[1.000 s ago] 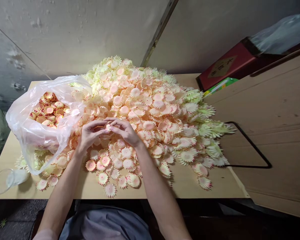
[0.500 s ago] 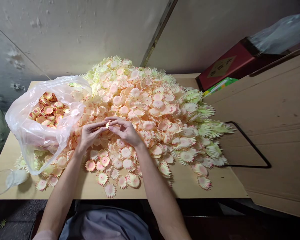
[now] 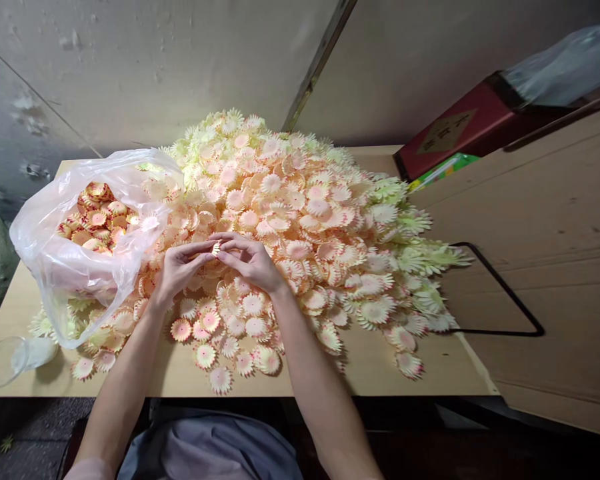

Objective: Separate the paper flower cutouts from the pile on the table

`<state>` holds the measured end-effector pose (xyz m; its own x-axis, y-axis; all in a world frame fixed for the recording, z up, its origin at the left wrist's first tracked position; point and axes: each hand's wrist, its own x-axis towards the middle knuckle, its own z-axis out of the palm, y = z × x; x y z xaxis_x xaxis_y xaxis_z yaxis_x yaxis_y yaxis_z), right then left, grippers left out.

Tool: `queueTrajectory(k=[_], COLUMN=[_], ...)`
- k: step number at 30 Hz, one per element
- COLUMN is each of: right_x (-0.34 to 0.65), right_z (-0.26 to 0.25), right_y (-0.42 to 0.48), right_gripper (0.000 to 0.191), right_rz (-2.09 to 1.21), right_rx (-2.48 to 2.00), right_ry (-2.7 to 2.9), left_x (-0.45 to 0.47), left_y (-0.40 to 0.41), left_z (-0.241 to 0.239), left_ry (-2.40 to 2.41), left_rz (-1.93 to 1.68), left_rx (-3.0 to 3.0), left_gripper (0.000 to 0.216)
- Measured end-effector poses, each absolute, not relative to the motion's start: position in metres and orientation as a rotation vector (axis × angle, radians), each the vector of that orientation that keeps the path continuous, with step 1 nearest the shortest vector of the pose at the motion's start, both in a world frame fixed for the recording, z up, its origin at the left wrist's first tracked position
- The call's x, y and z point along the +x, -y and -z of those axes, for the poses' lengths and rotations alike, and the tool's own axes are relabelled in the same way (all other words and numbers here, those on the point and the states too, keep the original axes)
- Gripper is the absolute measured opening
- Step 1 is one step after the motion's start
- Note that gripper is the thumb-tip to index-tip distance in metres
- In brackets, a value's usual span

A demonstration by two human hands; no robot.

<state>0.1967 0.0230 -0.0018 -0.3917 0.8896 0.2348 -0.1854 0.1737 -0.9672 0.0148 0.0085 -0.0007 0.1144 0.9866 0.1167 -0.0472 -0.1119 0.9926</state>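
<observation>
A big heap of pink, peach and cream flower-shaped pieces (image 3: 300, 207) covers the wooden table (image 3: 380, 373). My left hand (image 3: 177, 270) and my right hand (image 3: 250, 260) meet above the heap's near side. Their fingertips pinch one small flower piece (image 3: 215, 249) between them. A clear plastic bag (image 3: 70, 260) to the left holds a batch of darker orange-pink flower pieces (image 3: 93, 217).
A clear plastic cup (image 3: 3, 360) lies at the table's near left corner. A red box (image 3: 455, 133) and a green packet (image 3: 440, 170) sit at the back right. A wooden board (image 3: 555, 253) with a black wire frame (image 3: 505, 290) flanks the table's right side.
My fingers have shifted slightly around the small flower piece; hands stay in the same place. The view has tilted a touch.
</observation>
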Motion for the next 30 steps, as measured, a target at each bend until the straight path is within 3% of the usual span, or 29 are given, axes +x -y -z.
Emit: queueTrajectory(k=[30], right_x=[0.1982], right_z=[-0.0003], right_y=[-0.0246], right_gripper=[0.016], right_rz=[-1.327], right_rx=[-0.793], right_ry=[1.507], left_x=[0.0148], left_y=[-0.0093], left_z=[0.0047], left_ry=[-1.005], left_rz=[-1.225], left_rx=[1.129], left_gripper=[0.031])
